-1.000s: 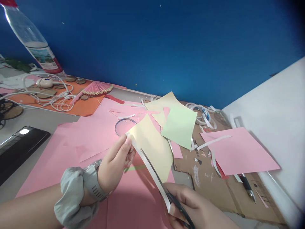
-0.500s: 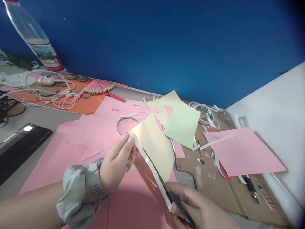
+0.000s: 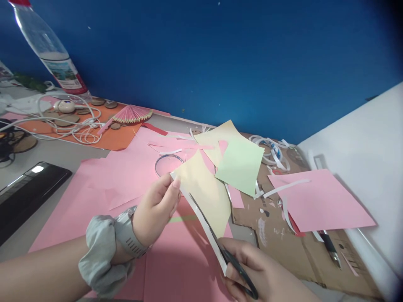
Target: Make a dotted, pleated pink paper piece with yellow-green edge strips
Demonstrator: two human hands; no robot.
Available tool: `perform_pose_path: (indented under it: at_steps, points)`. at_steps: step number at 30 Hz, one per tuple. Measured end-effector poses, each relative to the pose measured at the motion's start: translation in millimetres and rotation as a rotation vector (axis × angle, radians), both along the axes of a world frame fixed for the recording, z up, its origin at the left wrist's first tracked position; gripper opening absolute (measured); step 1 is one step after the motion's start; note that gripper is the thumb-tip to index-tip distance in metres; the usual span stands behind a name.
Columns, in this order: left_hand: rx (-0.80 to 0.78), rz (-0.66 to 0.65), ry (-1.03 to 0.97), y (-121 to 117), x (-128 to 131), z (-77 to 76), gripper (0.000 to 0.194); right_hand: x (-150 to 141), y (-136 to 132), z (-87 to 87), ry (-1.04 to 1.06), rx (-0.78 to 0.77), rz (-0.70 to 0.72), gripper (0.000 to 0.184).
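My left hand (image 3: 159,205) pinches the upper left corner of a pale yellow sheet of paper (image 3: 201,186), thumb on top. A white strip (image 3: 201,222) runs down the sheet's left edge, from my left fingers to the scissors' handles. Black-handled scissors (image 3: 237,268) are gripped in my right hand (image 3: 252,262), their blades lying along the line between strip and yellow paper. The blade tip points up toward my left thumb. Under both hands lie pink sheets (image 3: 126,178). A thin ring (image 3: 156,165) sits just beyond my left hand.
Right of centre, a light green sheet (image 3: 241,165) overlaps another yellow sheet. Cardboard (image 3: 283,256) carries a pink square (image 3: 324,201), a pen (image 3: 330,248) and tape rolls (image 3: 273,151). On the left are a phone (image 3: 34,188), white cables (image 3: 90,126), a paper fan (image 3: 132,114) and a bottle (image 3: 58,63).
The view has shifted very slightly. My left thumb and the paper's top corner have moved a little; the scissors stay at nearly the same place along the strip.
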State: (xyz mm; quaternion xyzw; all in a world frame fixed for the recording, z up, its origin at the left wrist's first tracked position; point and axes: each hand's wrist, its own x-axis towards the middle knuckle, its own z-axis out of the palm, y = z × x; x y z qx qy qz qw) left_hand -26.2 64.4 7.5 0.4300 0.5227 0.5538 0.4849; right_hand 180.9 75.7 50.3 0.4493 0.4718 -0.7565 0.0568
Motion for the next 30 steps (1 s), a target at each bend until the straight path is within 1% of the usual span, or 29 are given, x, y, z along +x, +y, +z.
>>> perform_pose_path:
  at_steps: [7, 13, 17, 21, 26, 30]
  points:
    - [-0.014, -0.001, 0.010, 0.5, 0.2, 0.1, 0.034, 2.9, 0.2, -5.0, 0.020, 0.012, 0.020, 0.013]
    - [-0.011, -0.002, 0.015, 1.8, 1.1, 0.4, 0.035, 4.0, -1.4, -9.9, 0.036, -0.006, 0.005, 0.015]
    - [-0.008, -0.007, 0.025, 0.8, -0.1, 0.9, 0.034, 4.9, -2.1, -12.6, 0.044, 0.015, -0.002, 0.020]
    - [-0.023, -0.009, 0.028, 0.2, -0.8, 1.3, 0.033, 4.6, 0.1, -10.9, 0.050, 0.016, 0.027, 0.024]
    - [-0.021, -0.007, 0.035, 0.5, 0.1, 1.2, 0.033, 3.6, 2.6, -5.8, 0.066, 0.011, 0.032, 0.019]
    - [-0.025, -0.009, 0.020, 0.4, 0.2, 0.3, 0.035, 4.2, 0.7, -9.3, 0.063, -0.001, 0.011, 0.019]
